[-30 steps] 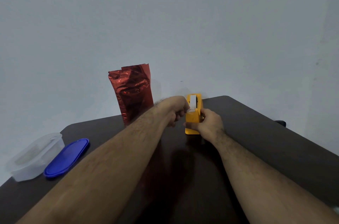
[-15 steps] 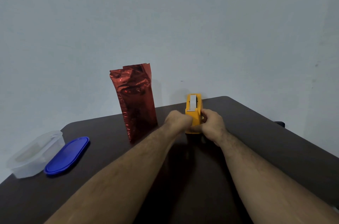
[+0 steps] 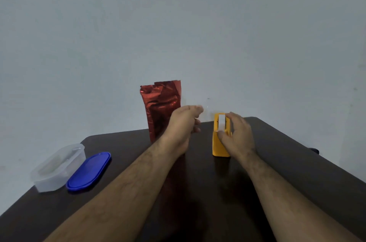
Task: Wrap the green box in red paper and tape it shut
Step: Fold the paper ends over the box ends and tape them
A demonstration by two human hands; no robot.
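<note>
Lifted clear of the yellow tape dispenser point(image 3: 221, 143) now, the left hand point(image 3: 183, 122) has swung toward the red-wrapped box point(image 3: 161, 109).

Its fingertips look pinched together, perhaps on a strip of tape, though I cannot make one out. Right hand point(image 3: 236, 136) grips the dispenser on the dark table point(image 3: 297, 162). Standing upright at the far edge, the parcel looks light and tippy, its foil crinkly and slick; better held by its flat sides.
</note>
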